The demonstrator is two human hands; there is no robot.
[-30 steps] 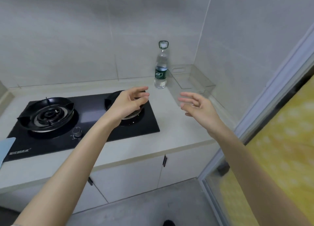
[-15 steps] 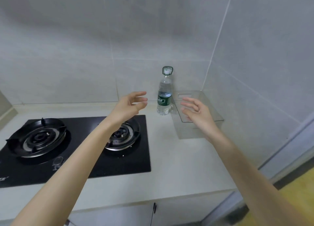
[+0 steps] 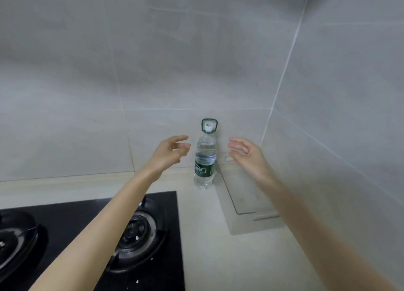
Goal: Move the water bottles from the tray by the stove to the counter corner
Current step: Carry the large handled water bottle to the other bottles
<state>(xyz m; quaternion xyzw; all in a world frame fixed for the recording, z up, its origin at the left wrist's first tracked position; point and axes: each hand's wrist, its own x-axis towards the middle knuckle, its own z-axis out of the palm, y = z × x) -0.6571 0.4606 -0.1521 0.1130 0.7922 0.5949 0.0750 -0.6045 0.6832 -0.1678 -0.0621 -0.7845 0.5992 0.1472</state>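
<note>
Between left hand [image 3: 169, 152] and right hand [image 3: 249, 154], untouched, upright water bottle [image 3: 205, 162].

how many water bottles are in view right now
1. The water bottle stands upright on the counter, just left of the clear tray, between the left hand and right hand. The right forearm covers part of the tray.

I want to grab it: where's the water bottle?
In the head view, the water bottle stands upright on the counter by the back wall, just left of the clear tray.
</note>
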